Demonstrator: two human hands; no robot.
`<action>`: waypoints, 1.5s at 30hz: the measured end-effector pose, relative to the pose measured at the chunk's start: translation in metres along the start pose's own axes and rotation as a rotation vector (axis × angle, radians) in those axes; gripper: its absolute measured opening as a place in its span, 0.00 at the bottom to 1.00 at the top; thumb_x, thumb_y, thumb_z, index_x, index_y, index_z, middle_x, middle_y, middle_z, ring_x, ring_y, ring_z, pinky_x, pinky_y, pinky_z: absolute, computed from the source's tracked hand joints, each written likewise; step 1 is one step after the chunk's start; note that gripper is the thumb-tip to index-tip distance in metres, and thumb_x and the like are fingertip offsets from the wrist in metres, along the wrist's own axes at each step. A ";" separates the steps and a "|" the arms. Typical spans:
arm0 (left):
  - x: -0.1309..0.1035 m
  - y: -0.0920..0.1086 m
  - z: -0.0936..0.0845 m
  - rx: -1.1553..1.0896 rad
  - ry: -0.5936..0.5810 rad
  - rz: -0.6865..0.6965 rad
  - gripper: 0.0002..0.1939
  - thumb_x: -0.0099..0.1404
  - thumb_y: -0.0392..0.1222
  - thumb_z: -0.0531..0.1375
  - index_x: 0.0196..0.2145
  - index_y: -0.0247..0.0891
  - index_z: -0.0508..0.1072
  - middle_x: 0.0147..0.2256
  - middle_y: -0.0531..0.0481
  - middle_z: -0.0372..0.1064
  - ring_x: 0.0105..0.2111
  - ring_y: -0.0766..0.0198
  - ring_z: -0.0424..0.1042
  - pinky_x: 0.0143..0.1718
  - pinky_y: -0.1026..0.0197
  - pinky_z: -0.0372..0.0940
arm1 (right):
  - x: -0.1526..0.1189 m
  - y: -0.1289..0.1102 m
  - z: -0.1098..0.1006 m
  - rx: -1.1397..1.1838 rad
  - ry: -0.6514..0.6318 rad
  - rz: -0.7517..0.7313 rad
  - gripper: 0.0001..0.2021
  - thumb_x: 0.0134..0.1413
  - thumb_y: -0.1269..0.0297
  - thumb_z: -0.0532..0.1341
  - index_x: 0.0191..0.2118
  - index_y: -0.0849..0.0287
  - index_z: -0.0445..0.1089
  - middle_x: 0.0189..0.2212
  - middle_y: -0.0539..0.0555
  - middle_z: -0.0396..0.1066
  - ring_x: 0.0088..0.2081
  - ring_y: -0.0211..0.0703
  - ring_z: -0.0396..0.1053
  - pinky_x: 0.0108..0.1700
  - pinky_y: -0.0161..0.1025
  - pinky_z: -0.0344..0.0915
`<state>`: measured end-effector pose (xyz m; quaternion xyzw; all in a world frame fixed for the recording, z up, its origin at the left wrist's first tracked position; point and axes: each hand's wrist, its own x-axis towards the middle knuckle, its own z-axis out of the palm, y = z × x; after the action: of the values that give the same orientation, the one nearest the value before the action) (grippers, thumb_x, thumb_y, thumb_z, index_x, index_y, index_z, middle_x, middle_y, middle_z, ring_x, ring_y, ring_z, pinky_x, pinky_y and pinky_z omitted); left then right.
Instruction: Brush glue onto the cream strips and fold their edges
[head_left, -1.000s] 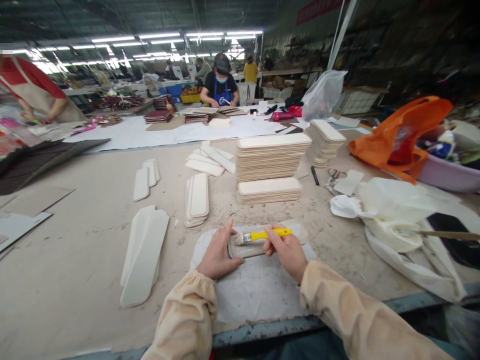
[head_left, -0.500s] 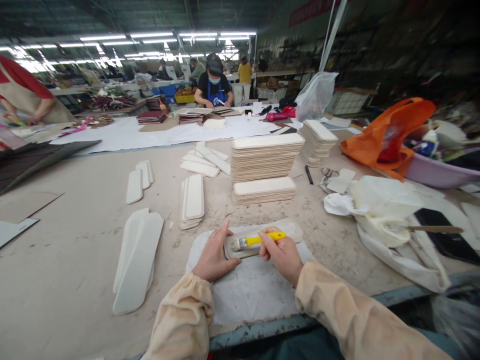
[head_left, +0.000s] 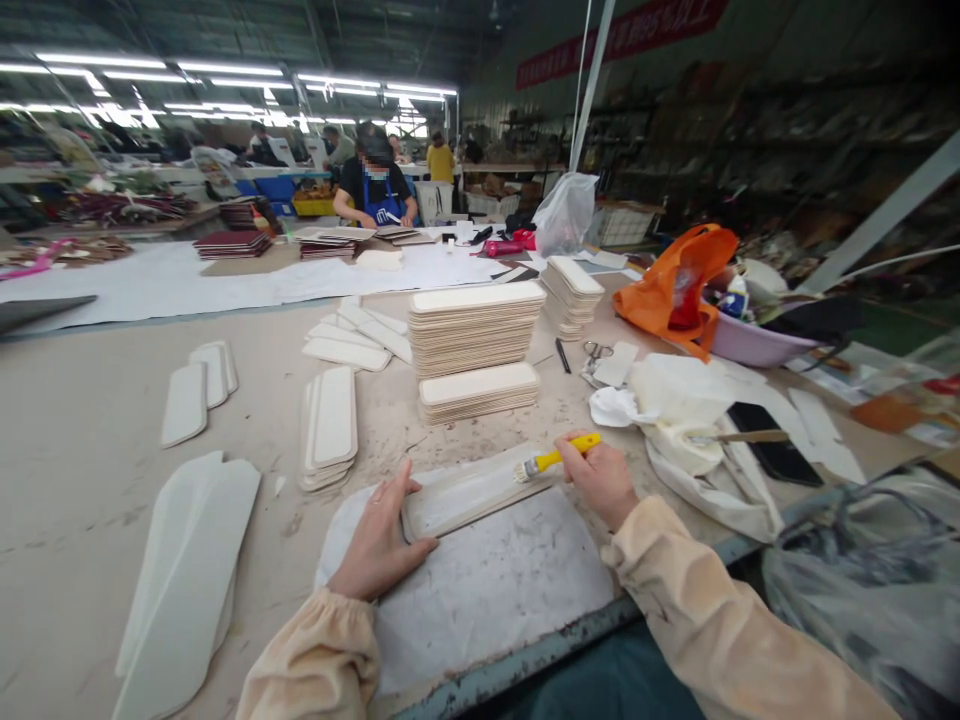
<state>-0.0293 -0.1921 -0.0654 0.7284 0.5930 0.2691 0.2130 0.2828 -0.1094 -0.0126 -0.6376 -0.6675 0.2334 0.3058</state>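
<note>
A pale board (head_left: 465, 495) is laid flat on a white sheet (head_left: 495, 585) at the lower centre of the frame, between the two hands. Its long axis is set across the picture, slanted a little upward to the right. The left end is touched by the left hand (head_left: 381, 533); toward the other end, the right part is met by the bristles of a brush (head_left: 559, 455).

The left hand is spread — thumb laid along the near edge, fingers bent around the far left corner — and the end is bracketed rather than closed upon; how hard it is pressed cannot be told. By the right hand (head_left: 602, 482), the yellow handle is gripped in closed fingers, with the bristles pointed left and slightly down. That hand is placed just beyond the board's right end, its forearm in a tan sleeve (head_left: 727, 610) brought in from the lower right corner. Above the board, near the middle of the frame, a low stack of boards (head_left: 478, 390) is seen.
</note>
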 end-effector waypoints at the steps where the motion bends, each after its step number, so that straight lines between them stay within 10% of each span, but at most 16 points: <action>1: 0.000 0.000 0.000 0.002 -0.001 -0.001 0.54 0.52 0.40 0.64 0.66 0.43 0.34 0.52 0.44 0.61 0.54 0.49 0.60 0.58 0.43 0.53 | 0.002 0.004 -0.005 -0.026 0.012 0.009 0.20 0.56 0.51 0.49 0.23 0.55 0.70 0.16 0.51 0.71 0.25 0.43 0.71 0.32 0.37 0.62; 13: -0.001 -0.001 0.001 -0.002 0.011 0.018 0.53 0.51 0.39 0.64 0.66 0.42 0.37 0.52 0.44 0.62 0.54 0.49 0.60 0.58 0.43 0.54 | -0.003 0.010 -0.022 -0.231 0.181 -0.114 0.22 0.59 0.48 0.47 0.35 0.58 0.71 0.17 0.52 0.70 0.22 0.44 0.69 0.28 0.37 0.58; 32: -0.001 -0.001 0.001 -0.011 0.014 0.019 0.52 0.50 0.39 0.64 0.66 0.41 0.40 0.52 0.44 0.62 0.53 0.49 0.60 0.58 0.45 0.53 | -0.021 -0.011 0.015 -0.159 -0.041 -0.342 0.17 0.61 0.54 0.50 0.36 0.57 0.71 0.25 0.53 0.73 0.27 0.43 0.71 0.31 0.37 0.59; 38: 0.000 -0.001 0.001 -0.010 -0.009 0.005 0.53 0.50 0.39 0.65 0.66 0.40 0.39 0.52 0.43 0.61 0.55 0.49 0.59 0.60 0.43 0.50 | -0.036 -0.027 0.032 0.255 -0.177 -0.172 0.16 0.61 0.52 0.50 0.32 0.56 0.68 0.17 0.47 0.66 0.21 0.39 0.66 0.29 0.36 0.61; 45: -0.003 -0.001 0.001 -0.019 -0.002 0.005 0.53 0.49 0.40 0.65 0.66 0.40 0.40 0.53 0.43 0.61 0.55 0.49 0.58 0.61 0.43 0.48 | -0.011 -0.012 0.007 -0.010 -0.038 0.008 0.16 0.54 0.50 0.51 0.28 0.55 0.67 0.18 0.51 0.67 0.24 0.46 0.68 0.31 0.42 0.59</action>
<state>-0.0297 -0.1948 -0.0674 0.7282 0.5883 0.2745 0.2198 0.2694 -0.1209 -0.0109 -0.6371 -0.6718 0.2432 0.2892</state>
